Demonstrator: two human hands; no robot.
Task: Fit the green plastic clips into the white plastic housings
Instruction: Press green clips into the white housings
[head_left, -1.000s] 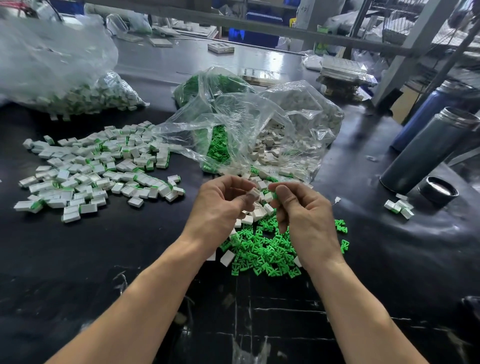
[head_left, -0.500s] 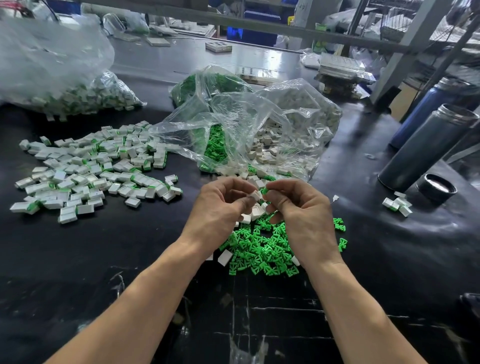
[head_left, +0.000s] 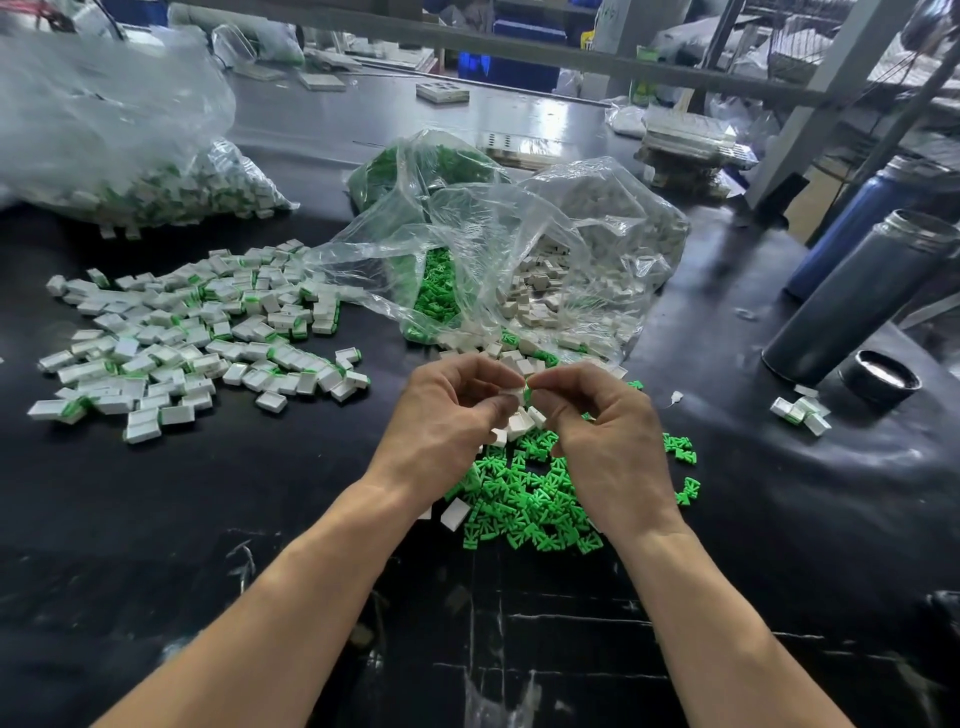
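Observation:
My left hand pinches a small white housing between thumb and fingers above the black table. My right hand pinches a green clip against the housing's end; the two parts touch between my fingertips. Below my hands lies a pile of loose green clips with a few white housings among them. A clear bag of green clips and a clear bag of white housings lie open just behind.
A spread of assembled white-and-green pieces covers the table's left. A large clear bag of assembled pieces sits at the far left. Two steel flasks, a black lid and a few assembled pieces stand at right.
My hands have drawn closer together, and the green clip now meets the end of the white housing. The view has shifted slightly.

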